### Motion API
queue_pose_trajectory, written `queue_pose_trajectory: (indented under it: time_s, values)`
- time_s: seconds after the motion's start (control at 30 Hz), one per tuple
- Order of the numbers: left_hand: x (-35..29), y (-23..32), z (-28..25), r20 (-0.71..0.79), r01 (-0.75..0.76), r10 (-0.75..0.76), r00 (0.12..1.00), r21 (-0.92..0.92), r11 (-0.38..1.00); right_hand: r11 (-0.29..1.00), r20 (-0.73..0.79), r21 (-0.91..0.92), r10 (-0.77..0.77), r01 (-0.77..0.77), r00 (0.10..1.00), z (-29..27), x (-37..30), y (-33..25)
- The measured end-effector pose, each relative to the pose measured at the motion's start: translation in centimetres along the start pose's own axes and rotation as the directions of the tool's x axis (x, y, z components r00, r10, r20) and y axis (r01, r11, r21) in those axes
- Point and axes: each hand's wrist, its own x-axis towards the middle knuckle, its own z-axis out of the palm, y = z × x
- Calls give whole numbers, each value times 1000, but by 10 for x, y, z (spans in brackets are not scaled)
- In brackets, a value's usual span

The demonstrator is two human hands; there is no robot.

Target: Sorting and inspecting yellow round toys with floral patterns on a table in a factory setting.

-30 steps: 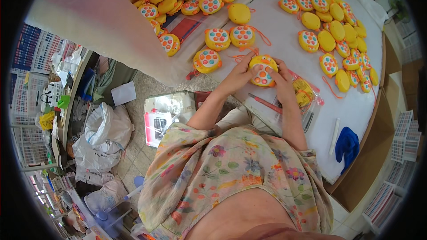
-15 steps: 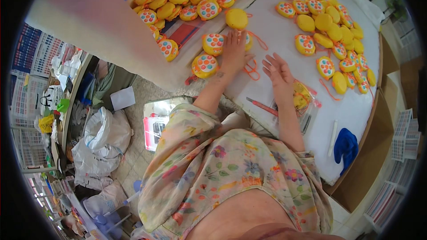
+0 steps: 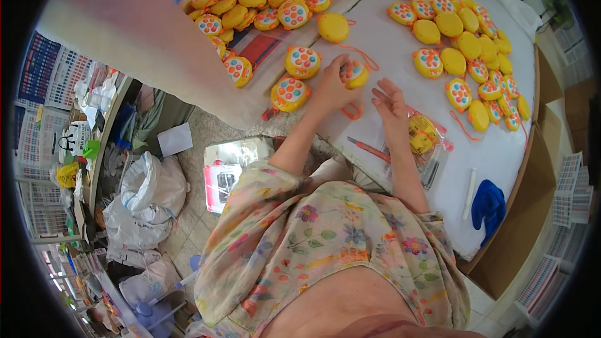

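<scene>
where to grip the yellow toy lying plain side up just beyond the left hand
Likely the rim, pinched at near and far edges from above: the yellow toy is round, uncovered and plain side up, and an orange cord sticks out at its right edge.

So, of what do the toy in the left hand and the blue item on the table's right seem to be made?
The toy in the left hand: probably plastic; smooth, slightly glossy and rounded, as if moulded. The blue item: matte with soft edges, perhaps fabric or rubber; I cannot tell which.
</scene>
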Motion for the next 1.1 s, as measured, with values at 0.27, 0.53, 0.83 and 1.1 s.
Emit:
queue_pose_trajectory:
  time_s: [0.27,0.53,0.83,1.1]
  values:
    - [-31,10,2,-215,-280,287,934,62,958,995,-204,93,-18,37,979,-5,1,7]
    - [-38,22,-8,-176,-329,338,925,76,941,996,-101,75,-37,44,994,-7,-6,-9]
    - [-41,30,-13,72,81,-38,997,-820,566,670,247,-574,-406,471,880,24,-14,-26]
    - [-50,28,-25,382,383,-151,912,-660,646,615,340,-579,-415,536,844,11,-11,-15]
